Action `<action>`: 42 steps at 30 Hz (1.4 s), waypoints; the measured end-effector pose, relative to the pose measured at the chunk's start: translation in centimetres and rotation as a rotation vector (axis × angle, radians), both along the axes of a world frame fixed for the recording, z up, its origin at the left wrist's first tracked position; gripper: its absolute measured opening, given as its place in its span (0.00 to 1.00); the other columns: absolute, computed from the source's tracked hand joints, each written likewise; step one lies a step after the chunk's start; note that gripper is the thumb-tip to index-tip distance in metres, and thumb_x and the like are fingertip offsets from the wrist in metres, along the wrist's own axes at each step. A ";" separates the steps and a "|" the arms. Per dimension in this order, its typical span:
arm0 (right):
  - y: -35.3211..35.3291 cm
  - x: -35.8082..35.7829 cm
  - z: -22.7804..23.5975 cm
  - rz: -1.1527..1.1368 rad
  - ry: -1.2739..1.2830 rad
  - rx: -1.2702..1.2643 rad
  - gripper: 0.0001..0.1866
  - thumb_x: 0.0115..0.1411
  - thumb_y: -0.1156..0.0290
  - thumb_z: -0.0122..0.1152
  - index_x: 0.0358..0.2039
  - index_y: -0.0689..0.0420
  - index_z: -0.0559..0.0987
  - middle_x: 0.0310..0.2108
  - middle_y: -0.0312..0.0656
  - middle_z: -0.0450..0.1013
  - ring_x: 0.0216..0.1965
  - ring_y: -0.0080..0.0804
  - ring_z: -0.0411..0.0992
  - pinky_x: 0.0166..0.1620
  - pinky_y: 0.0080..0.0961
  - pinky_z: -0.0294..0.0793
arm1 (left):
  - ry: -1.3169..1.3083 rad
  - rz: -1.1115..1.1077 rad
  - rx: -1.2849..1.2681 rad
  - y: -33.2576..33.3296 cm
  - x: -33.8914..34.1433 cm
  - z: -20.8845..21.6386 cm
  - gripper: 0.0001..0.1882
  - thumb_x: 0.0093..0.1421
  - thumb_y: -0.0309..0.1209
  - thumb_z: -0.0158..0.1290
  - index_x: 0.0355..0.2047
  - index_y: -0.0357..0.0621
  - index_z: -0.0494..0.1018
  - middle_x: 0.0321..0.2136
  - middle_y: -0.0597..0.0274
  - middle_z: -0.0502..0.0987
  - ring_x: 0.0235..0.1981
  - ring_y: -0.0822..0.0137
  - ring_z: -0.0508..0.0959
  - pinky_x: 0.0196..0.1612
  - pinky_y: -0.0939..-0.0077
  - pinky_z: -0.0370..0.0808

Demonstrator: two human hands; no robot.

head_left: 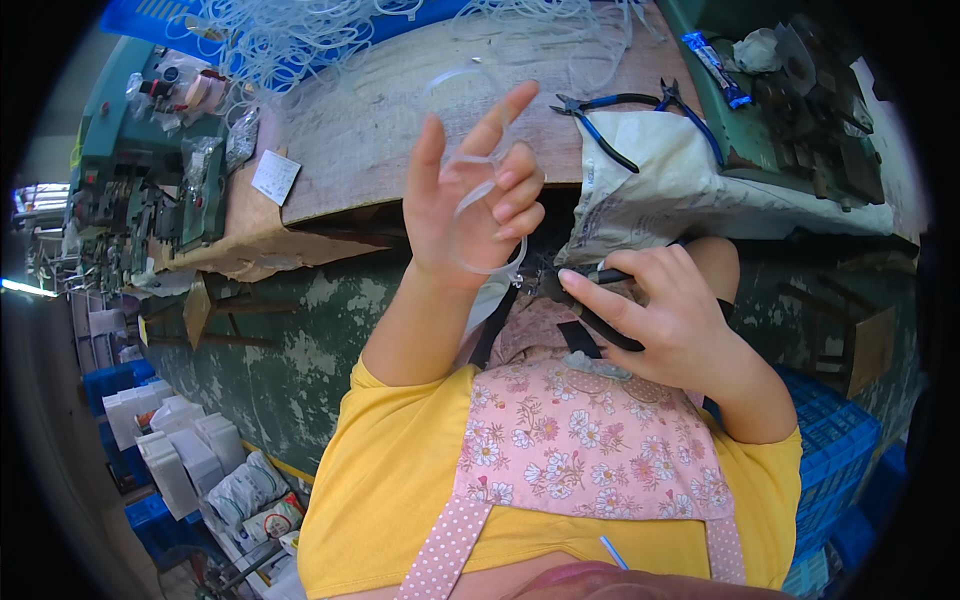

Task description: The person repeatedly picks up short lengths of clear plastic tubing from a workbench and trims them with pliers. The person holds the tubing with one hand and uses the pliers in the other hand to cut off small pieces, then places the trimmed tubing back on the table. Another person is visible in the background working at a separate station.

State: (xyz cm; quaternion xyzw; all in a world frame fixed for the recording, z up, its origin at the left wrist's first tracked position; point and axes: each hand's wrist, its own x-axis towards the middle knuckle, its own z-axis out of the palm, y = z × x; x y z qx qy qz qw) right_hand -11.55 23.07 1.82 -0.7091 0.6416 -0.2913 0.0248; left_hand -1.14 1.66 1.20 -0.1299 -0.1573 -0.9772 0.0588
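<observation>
My left hand (468,205) is raised, its index finger stretched out and its other fingers curled around a thin translucent plastic strip (487,270). The strip bends in a loop across the palm, and its lower end hangs beside the wrist. In my right hand (668,315) is a pair of black-handled cutters (606,328), their handles partly covered by my fingers. The jaws point left, close to the strip's lower end; whether they touch it I cannot tell. Below the cutters, a small clear plastic piece (597,367) lies on my floral apron (590,430).
A blue tray (400,28) heaped with tangled translucent strips (285,45) stands on the wooden bench (350,130). Two blue-and-black cutters (607,140) (697,122) lie by a white sack (640,190). Green machines (205,190) flank the bench. A blue crate (830,430) sits at right.
</observation>
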 end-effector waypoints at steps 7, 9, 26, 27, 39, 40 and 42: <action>0.5 -1.4 0.2 0.312 -0.840 0.195 0.38 0.43 0.76 0.63 0.60 0.55 0.67 0.40 0.42 0.69 0.35 0.28 0.69 0.38 0.21 0.70 | -0.056 1.118 -1.225 1.5 1.2 -3.2 0.48 0.59 0.59 0.45 0.68 0.44 0.38 0.55 0.46 0.65 0.56 0.49 0.66 0.60 0.52 0.56; 0.6 -1.4 -0.1 0.478 -1.273 0.185 0.40 0.45 0.75 0.62 0.62 0.61 0.62 0.44 0.41 0.69 0.35 0.24 0.68 0.38 0.18 0.69 | 0.132 1.471 -1.740 1.9 1.0 -3.8 0.47 0.59 0.52 0.50 0.68 0.44 0.39 0.53 0.47 0.66 0.56 0.50 0.66 0.63 0.49 0.53; -0.5 2.0 -0.9 -0.125 -0.104 -0.060 0.36 0.37 0.73 0.67 0.53 0.46 0.74 0.40 0.41 0.68 0.33 0.37 0.68 0.35 0.32 0.67 | -0.097 0.666 -0.160 2.9 -0.2 -1.1 0.39 0.64 0.58 0.36 0.64 0.39 0.52 0.22 0.69 0.61 0.22 0.74 0.62 0.28 0.80 0.63; -0.5 2.0 -0.8 -0.128 -0.095 -0.057 0.36 0.37 0.73 0.67 0.53 0.45 0.74 0.40 0.41 0.67 0.33 0.37 0.68 0.35 0.33 0.67 | -0.099 0.679 -0.165 2.9 -0.2 -1.1 0.39 0.65 0.58 0.36 0.64 0.39 0.52 0.22 0.69 0.61 0.22 0.74 0.62 0.28 0.80 0.63; -0.6 1.8 -1.2 -0.121 0.040 -0.051 0.35 0.44 0.74 0.62 0.57 0.44 0.71 0.36 0.43 0.65 0.32 0.37 0.66 0.34 0.29 0.69 | -0.174 0.520 -0.137 2.9 -0.3 -0.4 0.37 0.65 0.55 0.38 0.63 0.37 0.55 0.21 0.70 0.60 0.21 0.75 0.60 0.27 0.80 0.62; -0.6 1.6 -1.3 -0.119 0.068 -0.086 0.34 0.45 0.74 0.60 0.57 0.44 0.71 0.35 0.43 0.65 0.32 0.37 0.66 0.33 0.28 0.70 | -0.198 0.482 -0.141 2.8 -0.3 -0.3 0.37 0.65 0.54 0.38 0.62 0.36 0.55 0.21 0.70 0.60 0.21 0.75 0.60 0.27 0.80 0.62; -0.7 0.9 -1.4 -0.084 0.088 -0.087 0.33 0.46 0.74 0.59 0.56 0.44 0.72 0.35 0.43 0.65 0.31 0.36 0.67 0.33 0.27 0.70 | -0.257 0.407 -0.144 2.6 -0.4 0.0 0.36 0.65 0.54 0.38 0.62 0.35 0.55 0.21 0.70 0.60 0.21 0.75 0.60 0.27 0.80 0.61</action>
